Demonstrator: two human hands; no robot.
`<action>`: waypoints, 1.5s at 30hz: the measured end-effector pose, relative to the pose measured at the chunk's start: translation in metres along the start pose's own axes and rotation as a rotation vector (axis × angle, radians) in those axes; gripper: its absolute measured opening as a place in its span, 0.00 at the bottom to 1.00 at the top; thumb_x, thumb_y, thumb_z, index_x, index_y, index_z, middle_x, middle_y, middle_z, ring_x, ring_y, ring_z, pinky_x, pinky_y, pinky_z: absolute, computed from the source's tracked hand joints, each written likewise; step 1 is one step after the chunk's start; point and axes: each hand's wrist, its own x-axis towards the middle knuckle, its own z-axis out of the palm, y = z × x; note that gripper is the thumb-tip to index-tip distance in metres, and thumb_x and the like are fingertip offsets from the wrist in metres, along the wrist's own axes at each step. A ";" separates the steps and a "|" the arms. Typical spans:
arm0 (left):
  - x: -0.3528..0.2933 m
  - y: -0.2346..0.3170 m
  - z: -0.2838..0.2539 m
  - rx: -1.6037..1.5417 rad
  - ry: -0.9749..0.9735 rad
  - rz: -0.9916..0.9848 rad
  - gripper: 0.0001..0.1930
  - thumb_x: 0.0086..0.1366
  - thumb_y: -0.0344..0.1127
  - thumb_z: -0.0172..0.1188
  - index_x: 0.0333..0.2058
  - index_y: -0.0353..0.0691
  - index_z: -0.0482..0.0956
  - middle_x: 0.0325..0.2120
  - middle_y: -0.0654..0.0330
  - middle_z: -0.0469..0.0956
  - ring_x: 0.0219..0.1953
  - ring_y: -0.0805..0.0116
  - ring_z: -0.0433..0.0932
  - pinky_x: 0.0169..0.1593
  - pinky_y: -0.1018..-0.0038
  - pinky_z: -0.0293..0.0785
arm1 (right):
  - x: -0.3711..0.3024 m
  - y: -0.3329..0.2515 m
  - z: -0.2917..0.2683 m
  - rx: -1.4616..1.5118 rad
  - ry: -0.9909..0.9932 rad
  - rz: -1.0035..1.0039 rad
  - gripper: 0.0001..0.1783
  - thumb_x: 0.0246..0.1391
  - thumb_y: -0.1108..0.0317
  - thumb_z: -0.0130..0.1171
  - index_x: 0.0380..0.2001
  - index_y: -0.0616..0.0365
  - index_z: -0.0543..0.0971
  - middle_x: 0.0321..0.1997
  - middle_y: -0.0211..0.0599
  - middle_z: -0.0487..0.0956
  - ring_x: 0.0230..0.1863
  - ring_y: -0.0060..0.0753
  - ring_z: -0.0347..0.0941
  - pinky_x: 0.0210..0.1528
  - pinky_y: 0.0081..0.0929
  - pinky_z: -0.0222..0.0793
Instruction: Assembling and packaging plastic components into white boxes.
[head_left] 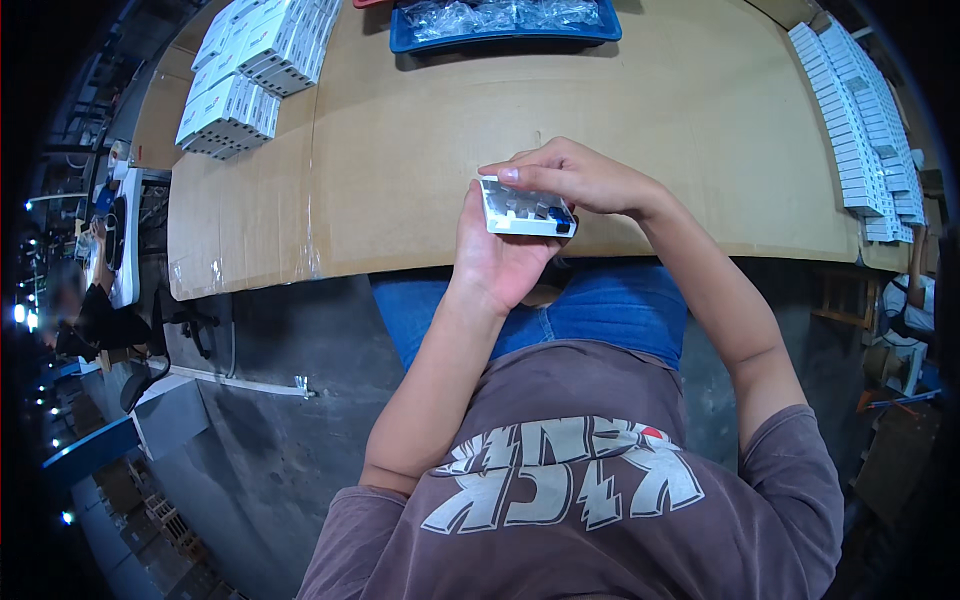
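Note:
Just above the table's near edge, I hold a small, flat white box [520,213] tilted between both hands. Its upper face looks shiny and partly see-through, with small pale pieces under it and a dark blue patch at the right corner. Beneath it and along its left side, my left hand [490,252] cradles the box, palm up. My right hand [583,180] reaches over from the right, with its thumb on the box's far edge. Most of the fingers of both hands are hidden behind the box.
Cardboard [420,150] covers the table. At its far side stands a blue tray [505,43] full of clear plastic packets. White boxes are stacked at the far left [230,112] and along the right edge [850,140]. Other people [95,310] sit at both sides.

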 end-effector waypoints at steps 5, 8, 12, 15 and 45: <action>-0.001 0.001 0.003 0.055 0.041 0.037 0.24 0.79 0.55 0.44 0.57 0.42 0.72 0.53 0.55 0.77 0.55 0.57 0.77 0.59 0.54 0.76 | 0.008 0.005 0.004 -0.013 -0.013 -0.053 0.29 0.69 0.40 0.55 0.60 0.49 0.84 0.33 0.30 0.84 0.28 0.17 0.71 0.27 0.20 0.67; 0.000 0.004 -0.002 0.045 0.044 0.053 0.24 0.79 0.55 0.44 0.57 0.42 0.72 0.54 0.55 0.76 0.55 0.58 0.77 0.59 0.54 0.76 | 0.014 0.008 0.006 -0.028 -0.032 -0.051 0.29 0.70 0.40 0.55 0.60 0.49 0.83 0.34 0.30 0.85 0.28 0.18 0.71 0.27 0.20 0.68; 0.000 0.007 -0.006 0.089 0.084 0.054 0.31 0.80 0.62 0.31 0.62 0.45 0.69 0.56 0.55 0.75 0.56 0.57 0.76 0.59 0.54 0.75 | 0.013 0.002 0.006 0.031 -0.052 -0.040 0.30 0.70 0.42 0.55 0.61 0.52 0.82 0.39 0.33 0.86 0.34 0.21 0.74 0.35 0.22 0.72; -0.003 0.010 -0.005 0.124 0.105 0.058 0.31 0.80 0.61 0.31 0.63 0.46 0.68 0.56 0.55 0.74 0.57 0.58 0.76 0.60 0.53 0.74 | 0.015 0.008 0.017 0.044 -0.047 -0.055 0.30 0.71 0.44 0.55 0.63 0.54 0.80 0.50 0.39 0.86 0.49 0.29 0.78 0.53 0.27 0.73; -0.017 -0.010 0.017 0.665 -0.044 0.253 0.29 0.78 0.52 0.46 0.65 0.33 0.65 0.55 0.50 0.76 0.58 0.61 0.79 0.60 0.64 0.78 | -0.033 0.007 0.018 -0.134 0.153 -0.583 0.50 0.46 0.45 0.76 0.70 0.58 0.72 0.78 0.46 0.65 0.81 0.54 0.52 0.81 0.52 0.45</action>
